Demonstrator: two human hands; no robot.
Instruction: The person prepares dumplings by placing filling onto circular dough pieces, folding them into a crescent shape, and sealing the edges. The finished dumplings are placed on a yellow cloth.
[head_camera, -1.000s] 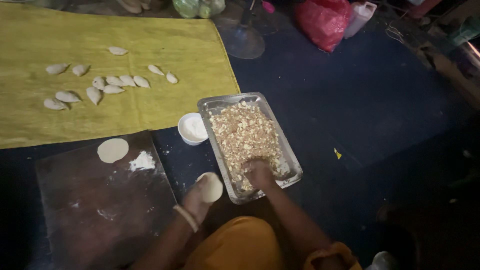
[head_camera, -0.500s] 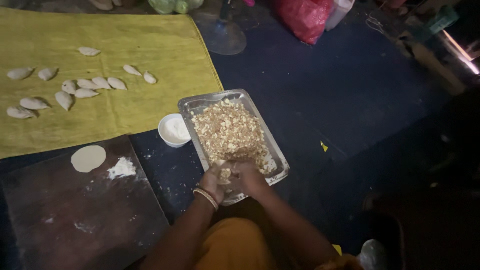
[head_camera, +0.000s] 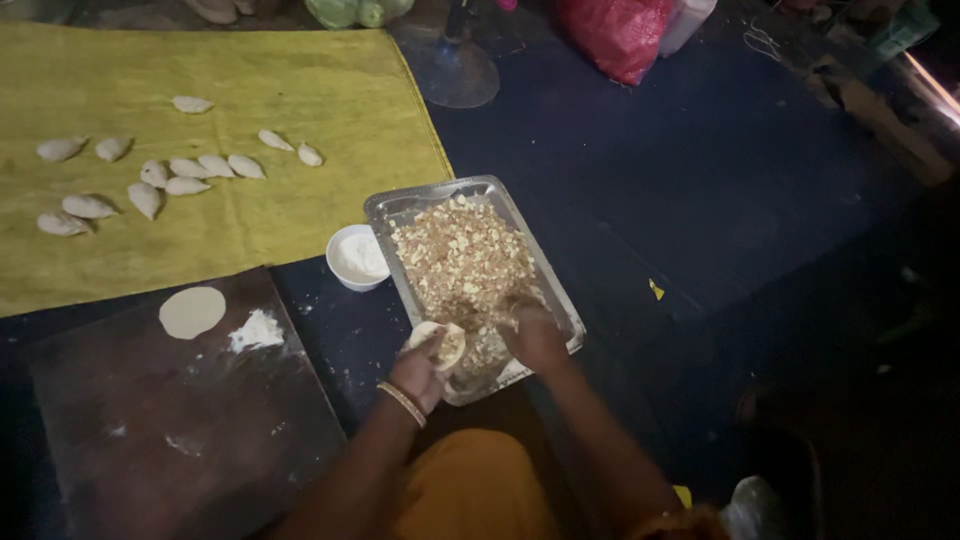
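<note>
The metal tray (head_camera: 395, 212) is lying on the dark floor cloth (head_camera: 700, 200), its long left edge just beside the small white bowl (head_camera: 357, 258) and its upper left corner near the edge of the yellow cloth (head_camera: 250, 90). Open room is lying to the right of the tray, where only a small yellow scrap (head_camera: 656, 290) is showing. To the left, the dark board (head_camera: 180, 440) is carrying one flat dough round (head_camera: 192, 312) and a small heap of flour (head_camera: 256, 330). Folded dumplings (head_camera: 185, 168) are lying in loose rows on the yellow cloth, well apart from the tray.

The left hand (head_camera: 418, 370), with a bangle (head_camera: 402, 402) at the wrist, is cupping a dough wrapper (head_camera: 442, 342) over the near left corner of the tray. The right hand (head_camera: 530, 332) is reaching down into the crumbly filling (head_camera: 462, 258) at the near end of the tray, fingers curled; whether it is gripping any filling cannot be told.

Compared with a second ago, the left hand, then down beside the tray's near corner, is now holding the wrapper up at the rim, close to the right hand. The bowl and dumplings are unchanged.
</note>
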